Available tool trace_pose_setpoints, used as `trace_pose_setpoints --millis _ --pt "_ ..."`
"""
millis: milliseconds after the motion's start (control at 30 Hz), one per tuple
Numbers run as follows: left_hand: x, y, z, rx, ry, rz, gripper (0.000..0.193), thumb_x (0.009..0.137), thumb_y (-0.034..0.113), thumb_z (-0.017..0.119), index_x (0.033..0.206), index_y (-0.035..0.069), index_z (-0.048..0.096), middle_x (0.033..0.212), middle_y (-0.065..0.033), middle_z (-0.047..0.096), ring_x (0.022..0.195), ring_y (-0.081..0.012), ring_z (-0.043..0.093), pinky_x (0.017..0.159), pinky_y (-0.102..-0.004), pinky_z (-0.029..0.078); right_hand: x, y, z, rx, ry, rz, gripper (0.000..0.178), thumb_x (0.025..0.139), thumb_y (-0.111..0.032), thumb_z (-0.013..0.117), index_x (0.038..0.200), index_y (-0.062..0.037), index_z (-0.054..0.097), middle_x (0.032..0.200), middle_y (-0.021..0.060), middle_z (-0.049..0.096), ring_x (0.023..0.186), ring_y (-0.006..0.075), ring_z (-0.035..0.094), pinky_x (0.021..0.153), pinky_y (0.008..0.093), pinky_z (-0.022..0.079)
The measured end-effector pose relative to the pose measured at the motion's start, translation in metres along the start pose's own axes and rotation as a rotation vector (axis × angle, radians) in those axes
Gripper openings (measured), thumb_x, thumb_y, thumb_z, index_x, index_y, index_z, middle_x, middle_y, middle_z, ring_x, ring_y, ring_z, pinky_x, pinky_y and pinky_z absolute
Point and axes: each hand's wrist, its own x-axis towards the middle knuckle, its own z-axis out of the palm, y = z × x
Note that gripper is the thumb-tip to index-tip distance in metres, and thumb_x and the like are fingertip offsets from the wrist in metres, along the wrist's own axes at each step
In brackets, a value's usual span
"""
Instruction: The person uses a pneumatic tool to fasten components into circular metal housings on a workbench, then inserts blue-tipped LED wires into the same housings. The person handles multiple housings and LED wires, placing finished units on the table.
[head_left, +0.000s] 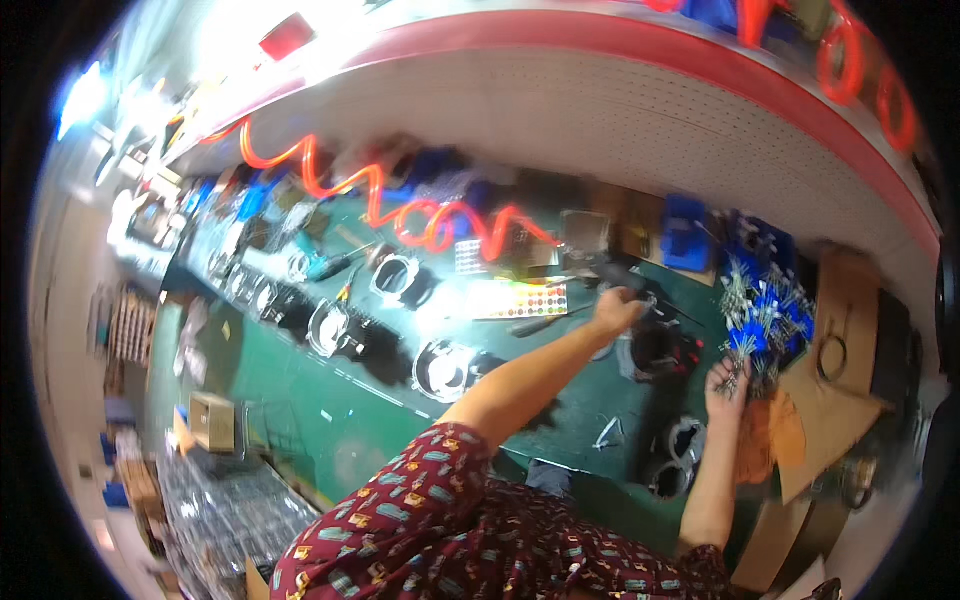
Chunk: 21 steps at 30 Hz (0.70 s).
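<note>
My left hand (620,308) is closed around a dark tool (612,272), and a thin shaft seems to run from it to the right; blur hides its exact kind. Just below it on the bench stands a round black housing (650,352). My right hand (728,385) is at the near edge of a pile of silver, wire-like pieces with blue parts (765,315). Its fingers are bent together among the pieces, and what they grip is too small and blurred to make out. Two joined ring-shaped parts (680,458) lie left of my right forearm.
An orange coiled hose (430,225) hangs across the back. Several round lamp-like units (445,370) line the dark bench mat (560,440). A screwdriver (535,326) lies by a sheet of coloured dots (540,300). Cardboard (835,400) and a blue bin (685,235) stand right.
</note>
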Motion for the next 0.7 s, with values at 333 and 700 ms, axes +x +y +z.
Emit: trace_pose_setpoints --millis 333,700 --pt "0.046 0.015 -0.076 0.685 0.641 0.868 0.038 0.077 0.011 0.069 0.116 0.009 0.067 0.117 -0.0178 0.069 0.115 -0.0388 0.061 0.099 -0.0490 0.048 -0.093 0.043 0.090 -0.552 0.192 -0.266 0.019 0.096 -0.009 0.064 0.113 -0.0089 0.055 0.099 0.0147 0.069 0.088 0.0283 0.070 0.072 0.0405 0.060" --pt "0.123 0.033 -0.164 0.887 0.339 -0.138 0.053 0.086 0.042 0.072 0.127 0.008 0.066 0.121 -0.0215 0.070 0.115 -0.0366 0.068 0.098 -0.0478 0.054 -0.198 0.094 0.038 -0.596 0.369 -0.155 0.019 0.092 0.000 0.058 0.110 -0.0063 0.057 0.084 0.0128 0.068 0.072 0.0250 0.070 0.064 0.0394 0.058"
